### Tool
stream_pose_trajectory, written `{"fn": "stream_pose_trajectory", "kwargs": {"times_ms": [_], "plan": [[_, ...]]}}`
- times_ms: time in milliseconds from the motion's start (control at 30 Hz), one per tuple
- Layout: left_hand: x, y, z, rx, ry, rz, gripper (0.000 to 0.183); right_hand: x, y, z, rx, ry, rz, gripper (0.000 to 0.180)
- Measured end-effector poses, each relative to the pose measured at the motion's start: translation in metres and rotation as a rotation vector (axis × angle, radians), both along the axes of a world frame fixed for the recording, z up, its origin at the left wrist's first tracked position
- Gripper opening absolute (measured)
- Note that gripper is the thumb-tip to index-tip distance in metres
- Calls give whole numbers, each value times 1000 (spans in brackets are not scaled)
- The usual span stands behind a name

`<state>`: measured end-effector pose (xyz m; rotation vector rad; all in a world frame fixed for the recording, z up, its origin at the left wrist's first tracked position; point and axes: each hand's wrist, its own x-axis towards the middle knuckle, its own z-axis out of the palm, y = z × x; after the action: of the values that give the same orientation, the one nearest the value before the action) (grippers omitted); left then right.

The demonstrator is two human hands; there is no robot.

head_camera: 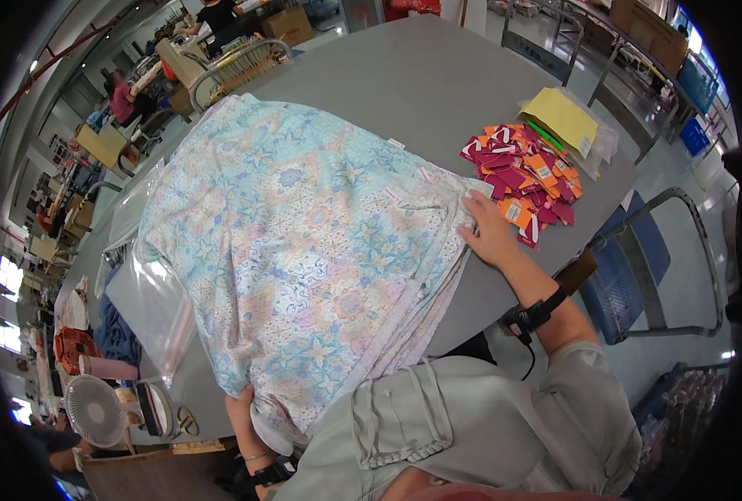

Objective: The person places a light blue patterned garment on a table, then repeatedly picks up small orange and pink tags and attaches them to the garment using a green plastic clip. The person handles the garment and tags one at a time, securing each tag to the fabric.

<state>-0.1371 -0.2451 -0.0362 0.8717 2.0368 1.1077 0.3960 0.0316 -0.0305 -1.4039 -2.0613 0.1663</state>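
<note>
A stack of floral-print cloth pieces (pixel 295 250), pale blue, white and pink, spreads over the grey table before me. Layered hems show along its near right side, and small white labels (pixel 396 143) lie near its upper right edge. My right hand (pixel 488 230) rests on the stack's right corner, thumb and fingers apart on the cloth. At the near left corner, my left hand (pixel 239 407) touches the cloth edge; its fingers are partly hidden by the fabric. Close beyond my right hand lies a heap of orange and maroon hang tags (pixel 527 172).
Yellow paper (pixel 559 119) and a green pen (pixel 545 136) lie behind the tags. Clear plastic bags (pixel 158 300), a small white fan (pixel 95 410), a pink bottle (pixel 109 367) and scissors (pixel 187 421) are at left. A metal-framed blue trolley (pixel 627 269) stands right of the table (pixel 402 69). People sit farther off.
</note>
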Motion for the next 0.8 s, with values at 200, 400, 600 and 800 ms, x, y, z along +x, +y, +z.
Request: {"fn": "stream_pose_trajectory", "kwargs": {"times_ms": [200, 400, 600, 800], "plan": [[10, 3, 3, 37, -115, -16, 51, -3, 42, 22, -138, -57, -146, 71], [16, 0, 8, 17, 132, -22, 49, -50, 87, 19, -404, -264, -184, 101], [28, 0, 11, 75, -124, 73, 53, -50, 102, 16, -474, -299, -70, 83], [32, -2, 17, 55, -40, 33, 52, -63, 117, -10, -365, -137, -26, 65]]}}
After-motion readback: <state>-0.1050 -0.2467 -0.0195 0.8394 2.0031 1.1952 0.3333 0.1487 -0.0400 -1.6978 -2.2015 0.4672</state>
